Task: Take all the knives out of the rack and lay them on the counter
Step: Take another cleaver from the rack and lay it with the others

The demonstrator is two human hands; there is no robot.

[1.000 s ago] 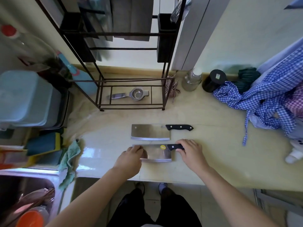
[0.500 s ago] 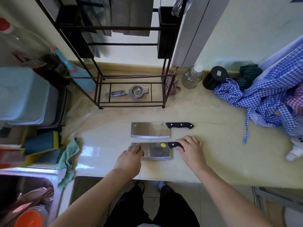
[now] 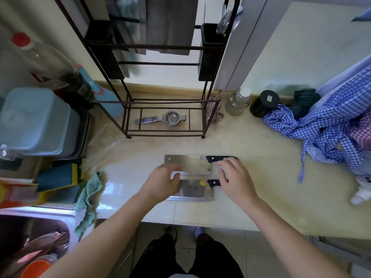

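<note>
Two steel cleavers with black handles lie flat and parallel on the pale counter (image 3: 261, 197). The far cleaver (image 3: 187, 163) has its handle pointing right. The near cleaver (image 3: 193, 190) carries a yellow sticker by its handle. My left hand (image 3: 162, 183), blurred, hovers over the near blade's left end with nothing in it. Over the near cleaver's handle, my right hand (image 3: 234, 181) has its fingers spread and hides most of that handle. The black wire rack (image 3: 206, 117) stands behind; grey boards (image 3: 170, 27) hang in it. No knife shows clearly in the rack.
A metal strainer (image 3: 172, 118) lies inside the rack's base. A glass bottle (image 3: 237, 102), a black jar (image 3: 264, 103) and blue checked cloth (image 3: 321, 127) sit right. Blue tubs (image 3: 30, 121), a green rag (image 3: 90, 195) and a sink (image 3: 30, 237) are left.
Both hands have let go of the near cleaver and risen towards the far one; the near cleaver stays flat where it was set. The camera tilted slightly.
</note>
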